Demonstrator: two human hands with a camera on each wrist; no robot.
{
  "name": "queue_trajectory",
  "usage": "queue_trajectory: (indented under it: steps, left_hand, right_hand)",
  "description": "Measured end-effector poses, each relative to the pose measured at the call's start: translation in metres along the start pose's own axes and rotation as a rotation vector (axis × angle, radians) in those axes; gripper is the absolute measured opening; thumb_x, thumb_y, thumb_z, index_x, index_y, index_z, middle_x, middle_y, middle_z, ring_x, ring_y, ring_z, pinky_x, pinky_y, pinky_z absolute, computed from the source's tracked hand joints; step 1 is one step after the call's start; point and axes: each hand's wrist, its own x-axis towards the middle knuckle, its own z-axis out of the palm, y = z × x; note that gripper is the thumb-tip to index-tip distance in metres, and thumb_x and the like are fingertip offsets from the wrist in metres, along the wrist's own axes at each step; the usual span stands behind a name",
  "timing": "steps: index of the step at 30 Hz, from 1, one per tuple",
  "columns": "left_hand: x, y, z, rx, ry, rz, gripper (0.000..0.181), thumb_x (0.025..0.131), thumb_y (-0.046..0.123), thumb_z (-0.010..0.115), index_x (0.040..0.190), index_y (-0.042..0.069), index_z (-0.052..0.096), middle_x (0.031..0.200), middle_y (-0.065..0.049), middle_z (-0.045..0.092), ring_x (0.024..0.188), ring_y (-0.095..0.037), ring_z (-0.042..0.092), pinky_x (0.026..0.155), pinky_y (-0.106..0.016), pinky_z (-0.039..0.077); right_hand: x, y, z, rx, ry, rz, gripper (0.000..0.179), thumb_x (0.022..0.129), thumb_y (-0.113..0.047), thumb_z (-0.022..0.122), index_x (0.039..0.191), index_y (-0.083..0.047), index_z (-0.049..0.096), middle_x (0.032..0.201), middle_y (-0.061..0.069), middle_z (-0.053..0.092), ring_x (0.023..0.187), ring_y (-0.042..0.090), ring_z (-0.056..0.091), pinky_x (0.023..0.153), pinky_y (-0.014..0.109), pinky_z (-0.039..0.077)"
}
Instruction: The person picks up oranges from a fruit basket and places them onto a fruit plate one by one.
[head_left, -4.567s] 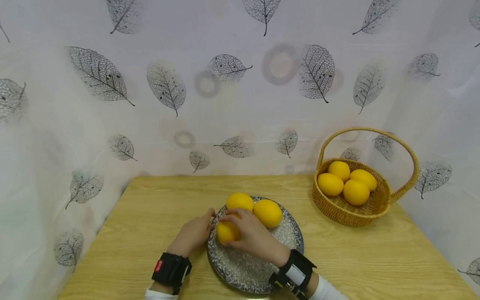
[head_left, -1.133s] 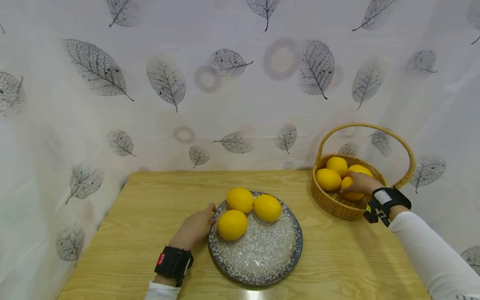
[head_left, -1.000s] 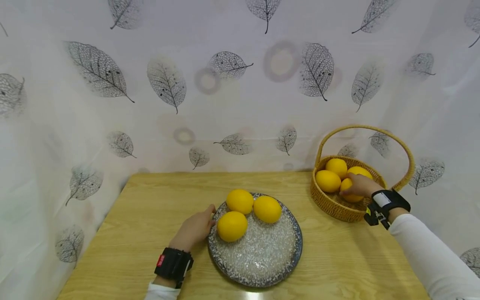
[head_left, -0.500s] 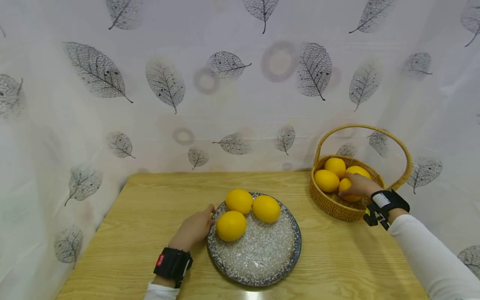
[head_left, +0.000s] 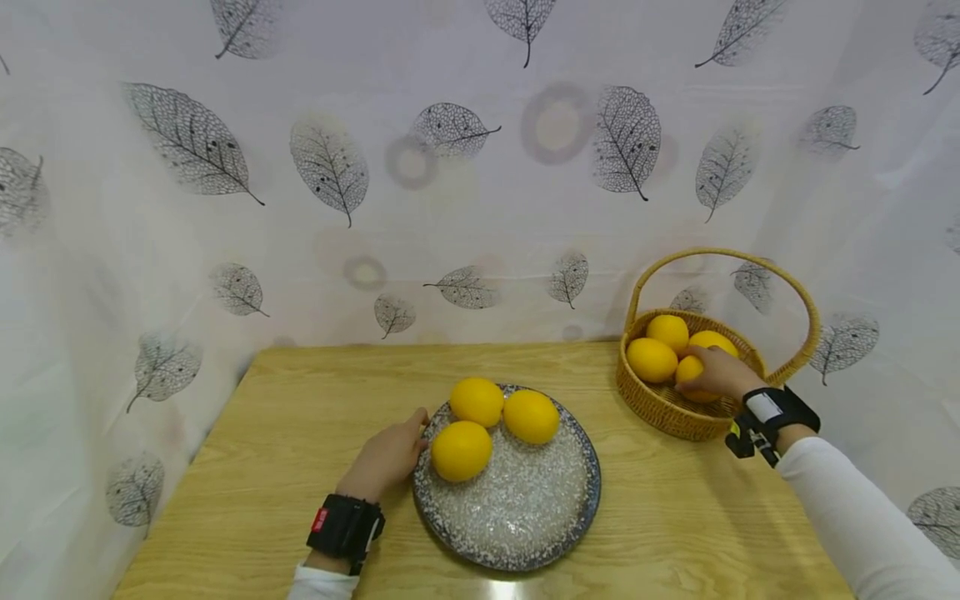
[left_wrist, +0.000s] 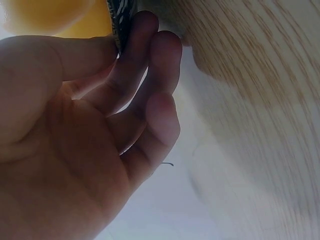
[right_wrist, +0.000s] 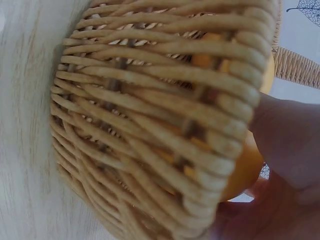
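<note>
My left hand (head_left: 387,457) pinches the left rim of a round speckled grey plate (head_left: 517,517); the left wrist view shows the thumb above the rim (left_wrist: 120,22) and fingertips beneath it. Three yellow lemons lie on the plate: a near one (head_left: 461,451), a far one (head_left: 477,402) and one to the right (head_left: 531,417). Over in the wicker basket (head_left: 667,417), my right hand (head_left: 722,375) grips the front lemon (head_left: 690,371), its fingers curled round it. In the right wrist view, the basket's woven wall (right_wrist: 150,105) hides most of that lemon (right_wrist: 245,172).
Several lemons share the basket, among them a left one (head_left: 652,360), a back one (head_left: 668,332) and a right one (head_left: 712,340). The tall basket handle (head_left: 720,252) arches over them. A leaf-print curtain (head_left: 450,208) hangs behind the wooden table (head_left: 322,392).
Since the earliest frame, my right hand has let go of the near lemon on the plate and moved right to the basket, gripping a lemon there. Over the last second, both hands hardly move.
</note>
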Motion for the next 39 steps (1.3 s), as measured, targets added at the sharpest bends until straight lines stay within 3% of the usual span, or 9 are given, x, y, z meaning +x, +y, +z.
queue_trajectory:
  steps: [6, 23, 33, 39]
  left_hand:
    - [0.001, -0.001, 0.0, 0.0, 0.001, 0.002, 0.027, 0.095, 0.012, 0.057, 0.121, 0.005, 0.053, 0.078, -0.012, 0.068, 0.061, -0.018, 0.05, 0.055, -0.033, 0.043]
    - [-0.001, 0.0, 0.001, 0.006, 0.013, 0.003, 0.026, 0.095, 0.014, 0.057, 0.12, 0.005, 0.054, 0.081, -0.012, 0.071, 0.061, -0.017, 0.051, 0.055, -0.034, 0.046]
    - [0.001, -0.002, 0.004, 0.009, 0.012, -0.007, 0.026, 0.095, 0.014, 0.057, 0.12, 0.006, 0.053, 0.07, -0.008, 0.064, 0.056, -0.017, 0.047, 0.049, -0.029, 0.036]
    - [0.0, -0.001, 0.003, 0.023, 0.031, -0.005, 0.025, 0.095, 0.013, 0.057, 0.119, 0.006, 0.054, 0.067, -0.008, 0.062, 0.054, -0.017, 0.046, 0.047, -0.029, 0.035]
  right_hand:
    - [-0.003, 0.0, 0.005, 0.046, 0.059, 0.017, 0.082, 0.083, -0.036, 0.07, 0.139, 0.015, 0.038, 0.124, 0.05, 0.038, 0.103, 0.058, 0.05, 0.082, 0.07, 0.044]
    - [-0.017, -0.013, 0.021, 0.143, 0.198, 0.13, 0.087, 0.083, -0.037, 0.068, 0.141, 0.012, 0.027, 0.129, 0.047, 0.036, 0.102, 0.056, 0.051, 0.077, 0.065, 0.047]
    - [-0.016, -0.017, 0.03, 0.138, 0.289, 0.216, 0.084, 0.08, -0.036, 0.072, 0.133, 0.012, 0.03, 0.111, 0.043, 0.054, 0.089, 0.052, 0.059, 0.058, 0.049, 0.046]
    - [-0.015, -0.019, 0.03, 0.13, 0.287, 0.227, 0.08, 0.079, -0.036, 0.073, 0.128, 0.011, 0.031, 0.111, 0.04, 0.05, 0.087, 0.053, 0.058, 0.055, 0.049, 0.045]
